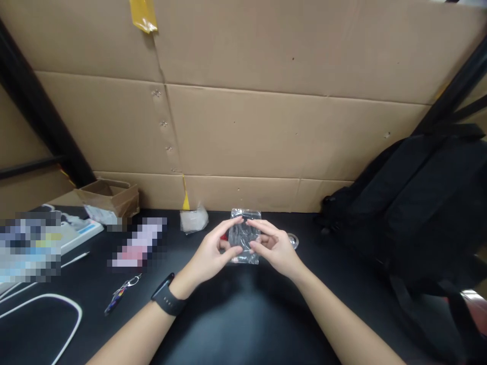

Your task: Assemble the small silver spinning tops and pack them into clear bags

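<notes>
A clear, shiny plastic packet (244, 256) is in front of me at the middle of the black table. My left hand (215, 251) curves around its left side, thumb and index finger apart, fingertips over the plastic. From the right, my right hand (277, 248) mirrors this pose, with its thumb and index finger spread and other fingers curled near the packet's edge. Whether the fingertips press on the packet is unclear. A small red thing (224, 236) shows beside my left hand, mostly hidden. Behind my right hand sits a round silvery object (293, 241), partly covered.
Cardboard panels (243, 137) close off the back. A black backpack (429, 213) fills the right. Leftward are a crumpled whitish packet (193, 220), an open cardboard box (110, 197), a blurred pink item (139, 243), a keychain (120, 294) and a white cable (72, 304).
</notes>
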Available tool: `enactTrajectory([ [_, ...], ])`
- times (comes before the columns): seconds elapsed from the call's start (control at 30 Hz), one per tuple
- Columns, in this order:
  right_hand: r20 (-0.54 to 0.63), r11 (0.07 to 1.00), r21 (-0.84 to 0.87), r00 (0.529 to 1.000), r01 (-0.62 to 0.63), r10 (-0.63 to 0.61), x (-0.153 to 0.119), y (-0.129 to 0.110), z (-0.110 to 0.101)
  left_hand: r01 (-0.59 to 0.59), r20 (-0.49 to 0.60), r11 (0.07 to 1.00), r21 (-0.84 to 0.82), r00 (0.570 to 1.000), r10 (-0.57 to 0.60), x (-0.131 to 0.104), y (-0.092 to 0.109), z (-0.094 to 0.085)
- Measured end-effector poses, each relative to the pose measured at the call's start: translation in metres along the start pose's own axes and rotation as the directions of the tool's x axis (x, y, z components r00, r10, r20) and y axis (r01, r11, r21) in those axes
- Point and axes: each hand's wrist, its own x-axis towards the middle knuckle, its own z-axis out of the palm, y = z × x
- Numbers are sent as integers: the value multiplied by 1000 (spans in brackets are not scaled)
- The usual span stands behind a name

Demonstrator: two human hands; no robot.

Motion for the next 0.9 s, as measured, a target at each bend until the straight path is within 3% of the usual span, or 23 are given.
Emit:
enactTrajectory([
  [0.23, 82, 998, -26, 994, -64, 66, 0, -5, -7, 38, 101, 999, -27, 994, -35, 1, 3, -5],
  [0.57, 126, 977, -27, 969, -211, 213, -4, 10, -12, 162, 132, 987, 16, 978, -163, -7, -11, -13],
  [0.77, 208, 950, 2, 929, -312, 305, -3, 3, -14, 191, 161, 980, 57, 967, -198, -7, -6, -17],
  [0.9, 234, 951, 0, 924, -310, 301, -1, -3, -14, 171, 154, 985, 22, 973, -172, -4, -1, -16],
])
